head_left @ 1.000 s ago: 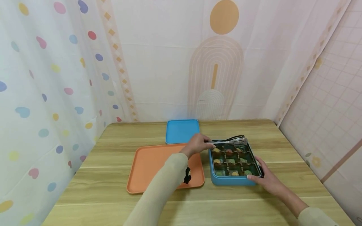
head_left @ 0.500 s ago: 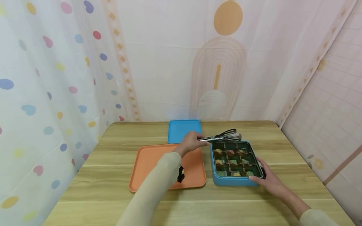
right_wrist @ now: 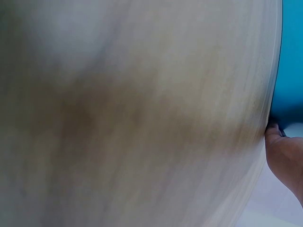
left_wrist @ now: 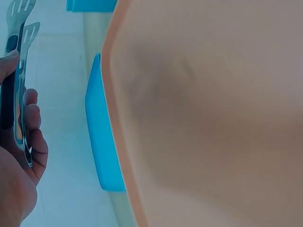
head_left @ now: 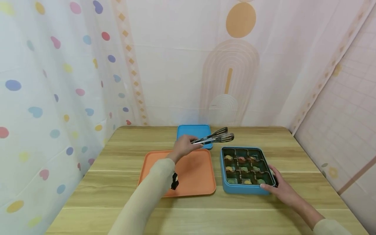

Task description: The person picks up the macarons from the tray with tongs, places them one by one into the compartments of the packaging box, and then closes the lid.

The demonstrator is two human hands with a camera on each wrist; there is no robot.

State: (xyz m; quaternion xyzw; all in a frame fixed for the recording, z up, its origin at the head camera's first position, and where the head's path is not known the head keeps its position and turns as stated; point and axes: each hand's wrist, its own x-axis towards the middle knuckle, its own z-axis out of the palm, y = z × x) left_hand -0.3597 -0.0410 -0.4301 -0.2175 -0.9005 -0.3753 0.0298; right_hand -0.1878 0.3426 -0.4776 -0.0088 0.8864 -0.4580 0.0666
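Note:
My left hand grips a pair of metal tongs by the handle end. Their slotted heads point right, apart from each other with nothing between them. In the left wrist view the thumb presses the dark handle of the tongs and the fingers curl behind it. A square blue box stands at the right, its dark insert divided into several compartments with small yellow, green and reddish pieces. My right hand holds the box's near right corner, thumb at the front rim and fingers along the right side.
An orange tray lies left of the box, under my left forearm. Behind it a square blue lid or tray lies near the table's back edge. Patterned curtains hang behind the wooden table.
My left hand has carried the tongs left, from over the back of the box to above the blue lid or tray. The right hand stays at the box's corner.

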